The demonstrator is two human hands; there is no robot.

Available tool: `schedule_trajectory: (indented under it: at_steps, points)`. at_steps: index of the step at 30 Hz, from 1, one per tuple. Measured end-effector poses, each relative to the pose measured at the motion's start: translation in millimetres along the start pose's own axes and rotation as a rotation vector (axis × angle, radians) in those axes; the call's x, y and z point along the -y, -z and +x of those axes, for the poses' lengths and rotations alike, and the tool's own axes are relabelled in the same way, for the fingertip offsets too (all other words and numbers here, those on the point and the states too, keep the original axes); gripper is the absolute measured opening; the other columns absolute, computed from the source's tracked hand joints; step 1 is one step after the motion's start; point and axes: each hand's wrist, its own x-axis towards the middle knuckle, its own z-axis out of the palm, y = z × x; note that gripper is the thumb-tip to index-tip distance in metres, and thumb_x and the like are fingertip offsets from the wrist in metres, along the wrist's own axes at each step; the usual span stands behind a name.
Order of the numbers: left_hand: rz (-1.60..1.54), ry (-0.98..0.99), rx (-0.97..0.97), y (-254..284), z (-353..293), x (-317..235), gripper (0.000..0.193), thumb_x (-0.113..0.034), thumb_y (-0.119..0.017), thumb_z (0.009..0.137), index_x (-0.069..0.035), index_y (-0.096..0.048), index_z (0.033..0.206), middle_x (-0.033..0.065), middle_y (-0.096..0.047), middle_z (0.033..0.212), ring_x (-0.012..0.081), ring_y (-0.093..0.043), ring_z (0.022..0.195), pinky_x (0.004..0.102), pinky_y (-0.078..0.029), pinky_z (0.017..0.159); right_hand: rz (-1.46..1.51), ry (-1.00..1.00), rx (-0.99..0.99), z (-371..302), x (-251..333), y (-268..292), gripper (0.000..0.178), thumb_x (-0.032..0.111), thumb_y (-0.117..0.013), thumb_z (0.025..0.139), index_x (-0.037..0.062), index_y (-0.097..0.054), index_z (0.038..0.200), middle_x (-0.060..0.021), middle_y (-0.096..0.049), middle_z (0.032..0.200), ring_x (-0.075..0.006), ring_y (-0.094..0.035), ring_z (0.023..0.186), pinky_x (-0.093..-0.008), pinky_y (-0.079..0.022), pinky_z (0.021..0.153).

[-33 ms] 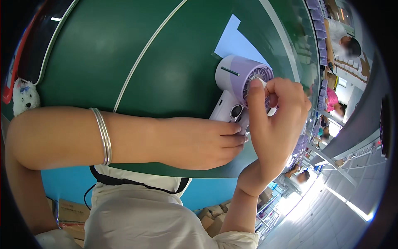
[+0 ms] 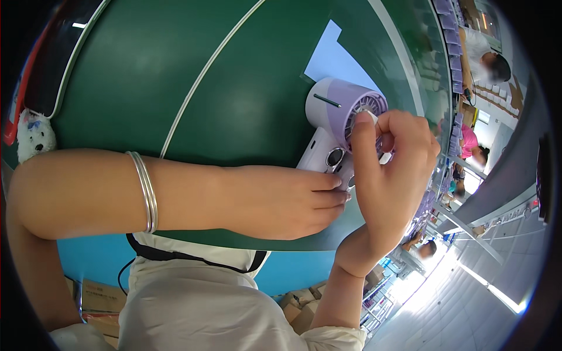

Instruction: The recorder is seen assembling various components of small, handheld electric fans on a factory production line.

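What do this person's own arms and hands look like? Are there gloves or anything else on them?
No gloves: both the left hand and right hand are bare. Thin, silvery bangles sit together around the left forearm; no bracelet shows on the right. A short, cream-coloured sleeve ends high on the right arm.

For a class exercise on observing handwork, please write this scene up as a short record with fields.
Main object: white-and-lilac fan
Surface: green table
Left hand: back upward, fingers at the fan's lower part; grip partly hidden
Right hand: thumb and finger at the fan's grille; whether they grip anything is unclear
Wrist wear: silver bangles, left arm
Beyond the fan: pale blue sheet
Picture's left side: white plush toy
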Motion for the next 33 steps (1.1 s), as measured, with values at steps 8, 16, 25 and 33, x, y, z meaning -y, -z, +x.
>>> schedule_trajectory:
  at_steps: [8, 16, 25, 33]
  points:
    - [0.032, -0.011, 0.064, 6.4, -2.2, -2.1, 0.038, -0.023, -0.056, 0.09, -0.002, -0.065, 0.12, 0.0096, -0.061, 0.133, 0.0245, -0.053, 0.129, 0.0401, -0.035, 0.115, 0.049, -0.017, 0.035, 2.4, 9.3, 2.4, 0.021, 0.011, -0.073, 0.083, 0.0014, -0.058, 0.074, -0.0041, -0.05, 0.067, -0.0174, -0.043, 0.062, -0.035, -0.035, 0.061]
    - [-0.019, -0.019, 0.085, 3.6, -3.1, -4.4, 0.045, -0.024, -0.055, 0.09, 0.002, -0.061, 0.127, 0.0117, -0.059, 0.135, 0.025, -0.05, 0.131, 0.0417, -0.032, 0.115, 0.149, -0.021, 0.023, -1.4, 8.8, -0.2, 0.022, 0.011, -0.073, 0.083, -0.0008, -0.057, 0.075, -0.0056, -0.05, 0.067, -0.0162, -0.041, 0.062, -0.0326, -0.033, 0.058]
    - [-0.005, -0.018, 0.038, -0.6, -3.0, -1.9, 0.041, -0.024, -0.054, 0.092, -0.001, -0.064, 0.124, 0.0105, -0.059, 0.136, 0.0249, -0.05, 0.132, 0.0417, -0.033, 0.115, 0.171, -0.084, 0.008, -1.9, 3.9, -4.3, 0.024, 0.014, -0.073, 0.083, -0.0014, -0.057, 0.074, -0.0054, -0.051, 0.068, -0.0162, -0.044, 0.063, -0.0319, -0.036, 0.059]
    - [0.061, -0.044, -0.013, -4.1, -6.6, 0.3, 0.037, -0.025, -0.056, 0.092, -0.004, -0.067, 0.12, 0.0096, -0.062, 0.134, 0.0238, -0.051, 0.132, 0.0406, -0.035, 0.114, 0.511, -0.284, -0.092, -17.4, -3.2, 7.6, 0.01, 0.008, -0.071, 0.09, -0.0008, -0.066, 0.091, -0.0032, -0.06, 0.08, -0.0108, -0.052, 0.077, -0.0249, -0.04, 0.07]
